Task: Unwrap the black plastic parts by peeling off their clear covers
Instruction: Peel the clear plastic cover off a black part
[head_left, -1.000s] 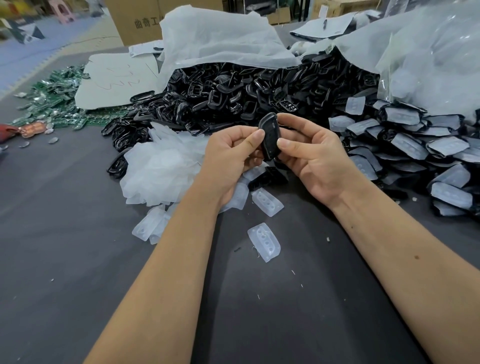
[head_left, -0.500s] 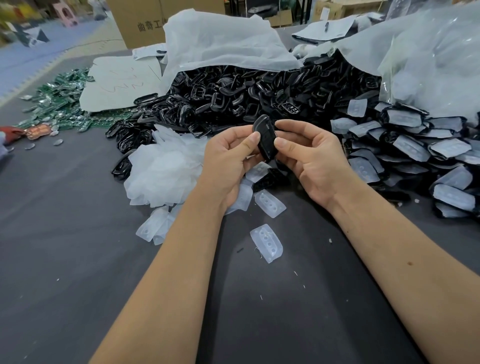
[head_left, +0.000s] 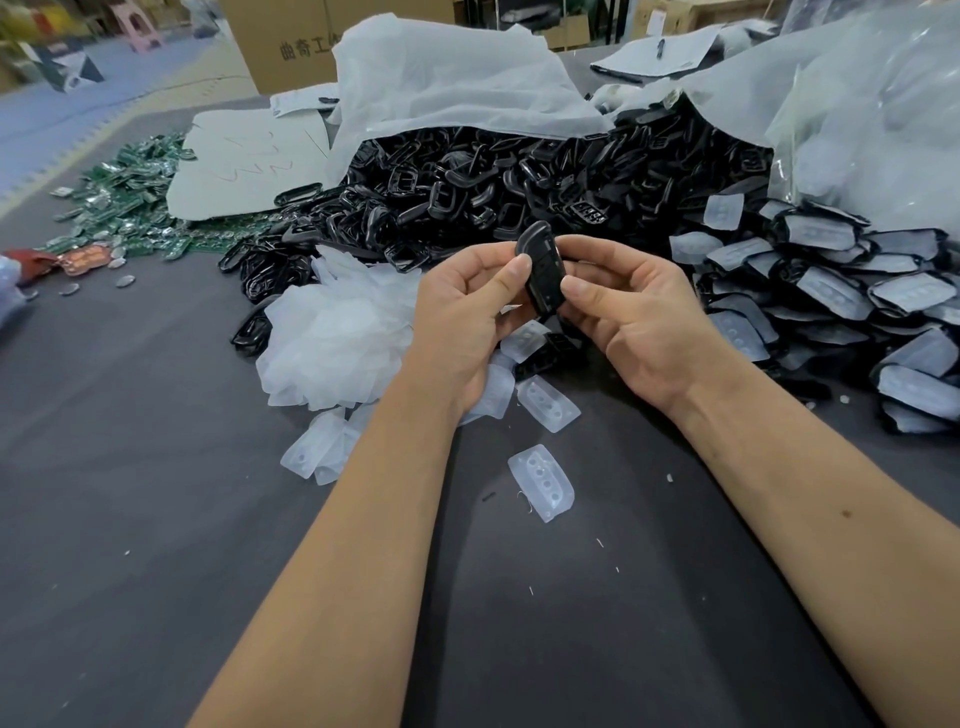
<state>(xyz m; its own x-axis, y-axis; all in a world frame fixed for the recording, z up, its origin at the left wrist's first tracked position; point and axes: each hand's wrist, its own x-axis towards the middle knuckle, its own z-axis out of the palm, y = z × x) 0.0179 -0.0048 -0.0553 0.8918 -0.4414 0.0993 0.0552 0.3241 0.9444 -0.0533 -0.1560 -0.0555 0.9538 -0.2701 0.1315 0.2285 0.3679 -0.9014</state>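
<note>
A black plastic part (head_left: 541, 270) stands roughly upright between both hands above the dark table. My left hand (head_left: 467, 312) pinches its left edge with thumb and fingers. On the other side my right hand (head_left: 634, 317) pinches its right edge, thumb in front. No clear cover shows on this part. Loose clear covers (head_left: 543, 480) lie on the table below the hands, and another black part (head_left: 550, 353) lies just under them. Black parts with clear covers on them (head_left: 831, 291) are heaped at the right.
A big pile of bare black parts (head_left: 493, 187) spreads behind the hands under a white plastic sheet (head_left: 452, 83). A crumpled clear bag (head_left: 337, 332) lies left of my left hand. Green circuit boards (head_left: 119, 208) lie far left. The dark table (head_left: 156, 519) stretches near me.
Both hands have turned the black part slightly and tipped its top to the left. The view has shifted a little.
</note>
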